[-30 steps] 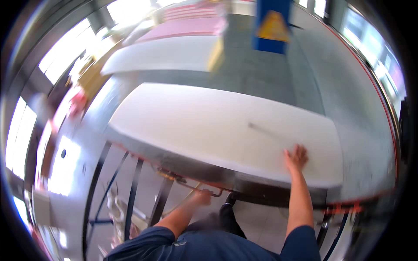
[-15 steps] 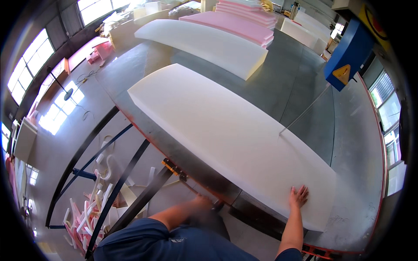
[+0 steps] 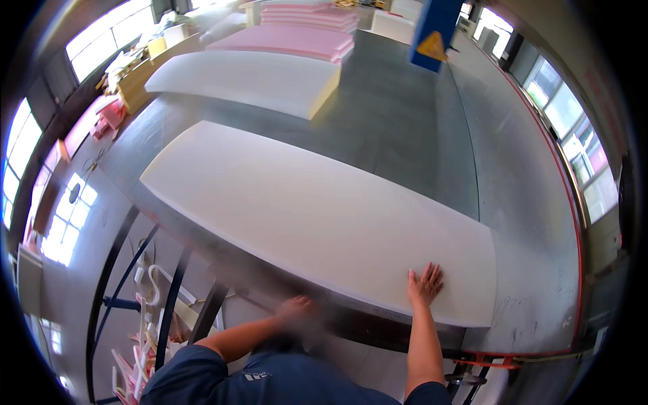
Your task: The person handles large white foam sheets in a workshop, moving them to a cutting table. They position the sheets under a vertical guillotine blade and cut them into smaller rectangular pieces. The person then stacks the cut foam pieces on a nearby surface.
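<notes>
A long white foam slab (image 3: 304,209) lies across the near part of a grey metal table (image 3: 398,128). My right hand (image 3: 426,286) rests flat on its top near the right end, with fingers spread. Below the table's near edge, my left hand (image 3: 297,309) is smeared by motion, so its fingers and anything in them cannot be made out. Behind this slab lies another white foam slab (image 3: 243,81) with a yellowish cut end.
Pink foam sheets (image 3: 283,40) are stacked at the back. A blue post (image 3: 432,34) with a warning triangle stands over the table's far side. Dark metal bars (image 3: 172,304) and foam scraps (image 3: 138,358) are at lower left. A red strip (image 3: 574,202) edges the table's right.
The whole view has shifted. The blue post now appears farther back, and its thin rod no longer shows at the slab. My right hand stays flat on the foam; the left remains below the edge.
</notes>
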`<state>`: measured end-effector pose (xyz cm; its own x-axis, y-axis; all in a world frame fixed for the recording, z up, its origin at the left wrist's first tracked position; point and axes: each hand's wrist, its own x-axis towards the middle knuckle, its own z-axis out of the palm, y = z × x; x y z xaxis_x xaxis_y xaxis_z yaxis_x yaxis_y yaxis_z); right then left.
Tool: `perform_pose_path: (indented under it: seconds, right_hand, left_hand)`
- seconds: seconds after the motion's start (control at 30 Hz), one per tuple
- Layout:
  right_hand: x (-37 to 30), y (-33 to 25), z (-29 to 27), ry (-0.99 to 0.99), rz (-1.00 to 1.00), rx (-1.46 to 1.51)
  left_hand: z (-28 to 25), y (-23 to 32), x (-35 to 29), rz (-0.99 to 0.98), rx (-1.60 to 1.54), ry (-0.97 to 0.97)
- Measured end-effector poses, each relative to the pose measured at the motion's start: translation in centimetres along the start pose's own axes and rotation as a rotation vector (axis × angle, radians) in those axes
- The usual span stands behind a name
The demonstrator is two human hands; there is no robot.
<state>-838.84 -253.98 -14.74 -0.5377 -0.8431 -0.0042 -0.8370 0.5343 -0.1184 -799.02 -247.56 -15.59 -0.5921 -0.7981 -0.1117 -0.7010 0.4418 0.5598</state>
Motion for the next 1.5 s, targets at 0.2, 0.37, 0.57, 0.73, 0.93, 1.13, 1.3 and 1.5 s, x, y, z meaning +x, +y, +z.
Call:
perform_pose_path:
  seconds: [0.2, 0.37, 0.57, 0.73, 0.93, 1.13, 1.3, 1.5]
  right_hand:
    - [-2.5, 2.8, -1.4, 0.063, -0.068, 0.054]
    - [-5.6, 4.4, -2.5, 0.084, -0.141, 0.11]
    - [-16.0, 5.6, -2.9, 0.276, -0.258, 0.622]
    - [-24.7, -1.4, -1.7, -0.489, 0.529, 1.46]
    - [-25.7, -10.5, 3.3, -0.475, 0.913, 1.663]
    - [-23.6, -10.8, -4.2, 0.046, 0.65, 1.541]
    - [-33.1, -1.6, -20.9, 0.032, 0.446, 1.843]
    - [-59.6, 6.1, -31.6, 0.806, 0.269, 1.712]
  left_hand:
    - [-2.4, 8.3, 6.0, 0.147, 0.243, 0.292]
    - [-2.7, 5.1, 8.4, 0.164, 0.463, 0.29]
    - [-4.8, 3.1, 5.4, 0.105, 0.537, 0.297]
    - [-7.8, -3.6, 3.9, -0.065, 0.506, 0.39]
    - [-7.0, -8.1, -0.6, -0.038, 0.446, 0.387]
    - [-8.3, -6.2, 1.5, -0.061, 0.448, 0.226]
    - [-8.7, -8.0, 5.2, -0.243, -0.141, 0.116]
    - [-14.4, 10.2, 7.3, 0.199, -1.906, 0.263]
